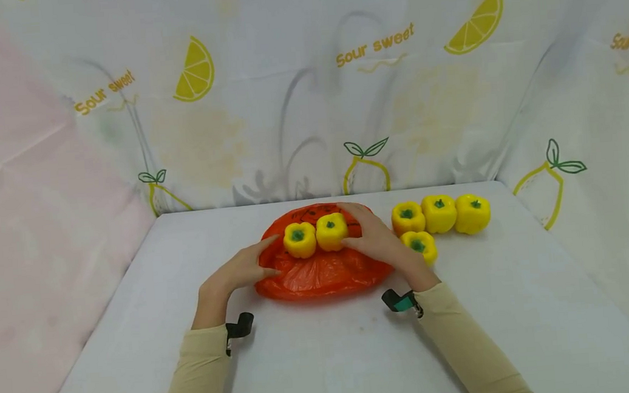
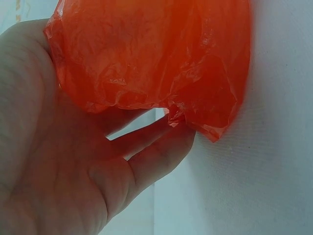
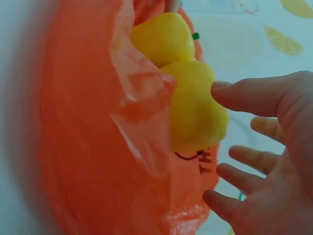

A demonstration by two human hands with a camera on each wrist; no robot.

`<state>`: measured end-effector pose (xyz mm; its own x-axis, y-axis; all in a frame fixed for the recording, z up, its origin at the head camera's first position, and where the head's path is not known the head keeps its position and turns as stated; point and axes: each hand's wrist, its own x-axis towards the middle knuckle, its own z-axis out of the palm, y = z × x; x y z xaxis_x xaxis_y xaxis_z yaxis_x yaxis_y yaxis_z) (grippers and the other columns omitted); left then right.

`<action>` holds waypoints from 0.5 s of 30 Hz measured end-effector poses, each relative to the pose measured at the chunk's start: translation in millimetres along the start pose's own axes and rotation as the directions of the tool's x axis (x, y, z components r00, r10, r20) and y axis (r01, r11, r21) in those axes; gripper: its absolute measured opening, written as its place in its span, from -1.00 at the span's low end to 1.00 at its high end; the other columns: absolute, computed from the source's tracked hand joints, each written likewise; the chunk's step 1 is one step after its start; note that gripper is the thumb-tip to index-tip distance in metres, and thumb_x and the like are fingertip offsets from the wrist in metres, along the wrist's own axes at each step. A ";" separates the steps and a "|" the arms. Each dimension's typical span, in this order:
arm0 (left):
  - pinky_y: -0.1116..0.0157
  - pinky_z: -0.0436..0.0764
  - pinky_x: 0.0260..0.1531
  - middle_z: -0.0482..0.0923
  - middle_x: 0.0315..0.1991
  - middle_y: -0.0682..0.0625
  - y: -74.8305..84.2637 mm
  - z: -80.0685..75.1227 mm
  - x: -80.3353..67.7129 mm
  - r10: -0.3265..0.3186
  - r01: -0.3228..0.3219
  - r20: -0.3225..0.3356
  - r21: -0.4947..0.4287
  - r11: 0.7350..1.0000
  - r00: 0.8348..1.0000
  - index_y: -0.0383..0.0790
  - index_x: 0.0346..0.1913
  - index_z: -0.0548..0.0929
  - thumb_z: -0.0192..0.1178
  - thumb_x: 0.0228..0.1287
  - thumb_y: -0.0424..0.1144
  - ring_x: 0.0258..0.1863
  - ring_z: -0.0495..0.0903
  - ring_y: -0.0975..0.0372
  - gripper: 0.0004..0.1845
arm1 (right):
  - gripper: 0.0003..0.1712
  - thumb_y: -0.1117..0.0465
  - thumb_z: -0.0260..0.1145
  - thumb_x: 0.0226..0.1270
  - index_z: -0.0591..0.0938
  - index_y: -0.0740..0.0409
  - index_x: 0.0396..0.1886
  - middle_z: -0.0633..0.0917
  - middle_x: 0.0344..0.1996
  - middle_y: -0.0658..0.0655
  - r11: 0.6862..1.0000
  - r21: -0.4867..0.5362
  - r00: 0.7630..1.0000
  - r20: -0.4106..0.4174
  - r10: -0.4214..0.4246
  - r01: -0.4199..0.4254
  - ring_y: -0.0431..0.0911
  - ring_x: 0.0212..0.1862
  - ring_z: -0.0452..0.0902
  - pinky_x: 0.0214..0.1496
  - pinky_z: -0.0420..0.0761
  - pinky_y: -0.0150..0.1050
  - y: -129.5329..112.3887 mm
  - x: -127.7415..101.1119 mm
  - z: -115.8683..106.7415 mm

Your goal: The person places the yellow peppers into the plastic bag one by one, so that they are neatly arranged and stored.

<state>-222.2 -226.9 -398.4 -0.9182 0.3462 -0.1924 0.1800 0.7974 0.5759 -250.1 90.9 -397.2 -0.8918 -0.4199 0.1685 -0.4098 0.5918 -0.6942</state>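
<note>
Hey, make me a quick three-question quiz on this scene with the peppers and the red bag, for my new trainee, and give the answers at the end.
1. How many yellow peppers stand to the right of the red bag?
2. True or false: the left hand touches the red bag.
3. In the right wrist view, how are the fingers of the right hand posed? A, clenched in a fist; B, extended and spread apart; C, wrapped round a pepper stem.

Key:
1. Four: three in a row and one in front.
2. True.
3. B.
</note>
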 end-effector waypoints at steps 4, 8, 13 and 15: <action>-0.16 0.20 0.47 0.22 0.52 -0.13 -1.2 0.6 -0.2 0.000 0.000 0.001 -0.001 1.000 1.000 0.02 0.56 0.14 0.29 0.27 -0.09 0.50 0.21 -0.08 -0.15 | -0.16 0.15 0.36 0.33 0.21 -0.11 0.54 0.27 0.51 0.02 1.000 -0.003 0.999 0.031 0.030 -0.030 0.05 0.52 0.16 0.52 0.26 0.19 0.5 -7.6 -10.7; -0.16 0.20 0.47 0.23 0.52 -0.13 -1.9 1.1 -0.1 0.004 -0.004 -0.003 -0.003 1.000 1.000 0.02 0.56 0.15 0.29 0.26 -0.09 0.50 0.21 -0.08 -0.15 | -0.18 0.10 0.36 0.34 0.22 -0.21 0.53 0.27 0.50 -0.01 0.998 0.011 0.996 0.052 0.067 -0.067 0.05 0.51 0.16 0.48 0.28 0.25 2.8 -14.9 -23.2; -0.16 0.21 0.47 0.24 0.51 -0.15 -1.5 1.1 -0.1 0.010 -0.010 -0.002 -0.009 1.000 1.000 0.02 0.56 0.15 0.29 0.26 -0.10 0.49 0.22 -0.08 -0.15 | -0.19 0.05 0.35 0.34 0.24 -0.10 0.52 0.28 0.50 0.04 0.996 0.052 0.994 0.077 0.073 -0.077 0.11 0.51 0.16 0.47 0.28 0.27 5.2 -24.7 -44.3; -0.16 0.21 0.47 0.24 0.51 -0.15 -1.5 1.1 -0.2 0.012 -0.012 -0.002 -0.011 1.000 1.000 0.01 0.56 0.15 0.29 0.26 -0.10 0.49 0.22 -0.08 -0.15 | -0.20 0.07 0.32 0.35 0.24 -0.02 0.52 0.30 0.50 0.09 0.995 0.062 0.993 0.096 0.071 -0.077 0.14 0.50 0.17 0.47 0.27 0.28 6.0 -27.6 -52.4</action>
<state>-221.9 -227.6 -400.0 -0.9166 0.3547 -0.1843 0.1870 0.7880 0.5866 -238.0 142.1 -369.4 -0.8960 -0.4413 0.0504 -0.3271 0.5787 -0.7470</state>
